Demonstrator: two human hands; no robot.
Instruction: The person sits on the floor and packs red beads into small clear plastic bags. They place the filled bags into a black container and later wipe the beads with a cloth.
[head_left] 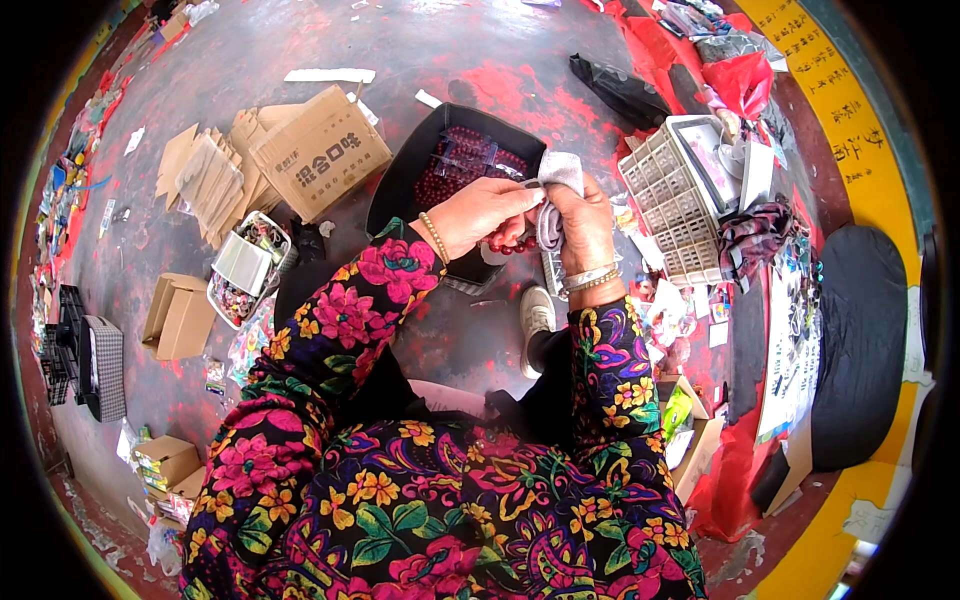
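Above a black bin point(392, 180), my two hands meet with their fingertips close together. My left hand point(470, 217) is closed in a pinch; a string of shiny red beads point(518, 244) shows under its fingers. Pale grey cloth point(561, 172) is gripped in my right hand point(588, 228), sticking up past the fingertips and hanging in folds below them. The exact spot where the fingers meet is too small to make out. Many dark red bead strings point(440, 180) lie in the bin, partly under a clear plastic wrapper point(470, 155).
A cardboard box point(320, 155) and flattened cardboard point(205, 180) lie left of the bin. Nearby stands a white basket point(250, 265) of small items. To the right is a cream plastic crate point(665, 205), filled with goods. My shoe point(537, 320) rests on the red-stained floor.
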